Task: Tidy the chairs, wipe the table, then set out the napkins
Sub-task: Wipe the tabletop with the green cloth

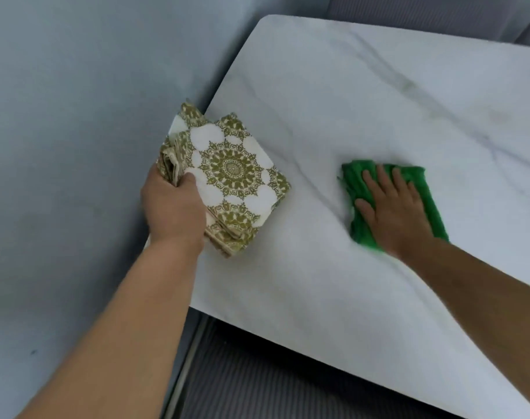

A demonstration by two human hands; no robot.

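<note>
Marble table (378,95) | left hand (173,207) grips napkins (230,173) | right hand (393,213) presses cloth (432,201)

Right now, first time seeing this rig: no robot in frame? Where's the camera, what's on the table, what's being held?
No robot here: a person works with two bare hands. The single picture comes from a wide-angle camera worn on the head, looking forward and down, so both forearms reach in from the bottom. The left hand grips a folded stack of patterned napkins at the left edge of the white marble-look table. The right hand lies flat, fingers straight, pressing a green cloth onto the tabletop. A ribbed grey surface shows below the near table edge.
</note>
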